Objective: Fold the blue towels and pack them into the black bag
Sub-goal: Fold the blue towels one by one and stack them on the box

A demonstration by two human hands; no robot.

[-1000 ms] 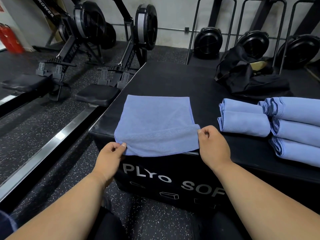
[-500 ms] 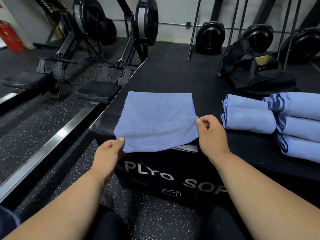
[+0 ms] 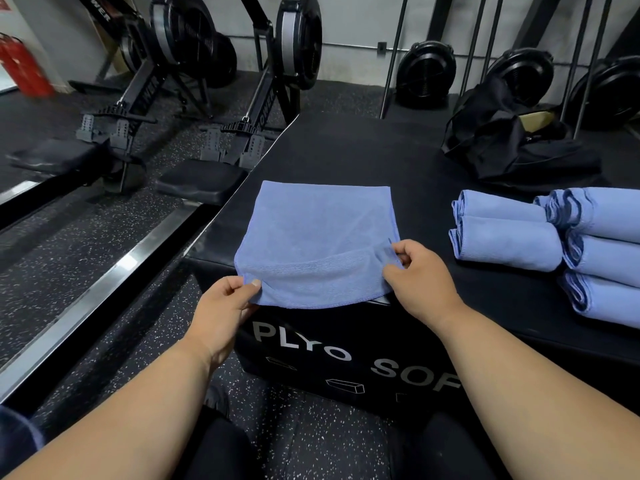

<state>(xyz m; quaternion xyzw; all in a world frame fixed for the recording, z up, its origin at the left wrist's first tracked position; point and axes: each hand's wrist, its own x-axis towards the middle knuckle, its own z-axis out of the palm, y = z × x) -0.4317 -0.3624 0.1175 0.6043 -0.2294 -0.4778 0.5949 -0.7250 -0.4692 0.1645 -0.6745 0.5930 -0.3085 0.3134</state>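
A blue towel (image 3: 318,233) lies flat on the near left corner of the black plyo box (image 3: 398,157), its near edge lifted off the box. My left hand (image 3: 225,306) pinches the towel's near left corner. My right hand (image 3: 415,271) pinches the near right corner a little above the box top. Folded blue towels (image 3: 509,233) lie in a stack to the right, with a taller pile (image 3: 602,251) at the frame's right edge. The black bag (image 3: 502,147) slumps at the far right of the box, its mouth partly open.
Two rowing machines (image 3: 249,109) stand on the speckled floor to the left, their seats close to the box's left edge. A red fire extinguisher (image 3: 20,64) is at far left. Black fan units (image 3: 426,74) and metal rack legs line the back wall.
Both hands have carried the towel's near edge up and away from me, so the lifted strip now curves over the flat part. The view has tilted down slightly.
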